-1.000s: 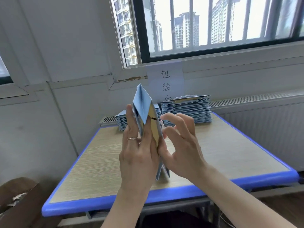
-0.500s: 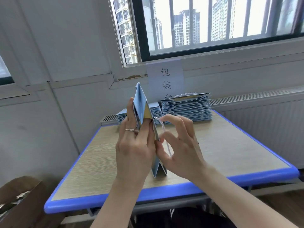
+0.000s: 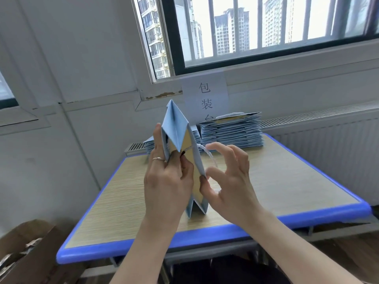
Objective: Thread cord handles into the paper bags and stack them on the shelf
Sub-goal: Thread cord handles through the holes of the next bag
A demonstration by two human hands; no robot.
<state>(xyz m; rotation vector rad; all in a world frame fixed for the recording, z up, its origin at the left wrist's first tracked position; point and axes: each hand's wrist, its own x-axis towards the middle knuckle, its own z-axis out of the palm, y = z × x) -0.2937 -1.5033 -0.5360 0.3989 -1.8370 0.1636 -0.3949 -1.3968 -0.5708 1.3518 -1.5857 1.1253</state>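
1. Blue paper bag (image 3: 176, 128) is held on end over the near middle of the desk (image 3: 287, 181). The left hand (image 3: 168, 181) holds it, fingers (image 3: 156, 138) closed along the bag's left wall and thumb pressed on the yellow inner face.
2. Change noted: one second ago no cord showed on the bag's right wall. A white cord (image 3: 207, 153) now stands out from that wall as a loop, at 3 o'clock of the bag.
3. Right hand (image 3: 231, 181) has drawn back from the paper. Its fingers (image 3: 231, 149) are spread and loosely curved, gripping nothing visible, with the thumb tip just at the bag's edge.
4. Judgement: the cord has come through the hole on this side, so this handle is at least partly threaded. Whether its ends are secured inside cannot be told.
5. A tall stack of bags (image 3: 231, 130) lies at 12 o'clock on the desk, with a lower pile (image 3: 149, 143) at 11 o'clock.
6. No shelf is in view, so stacking this bag is not yet done.
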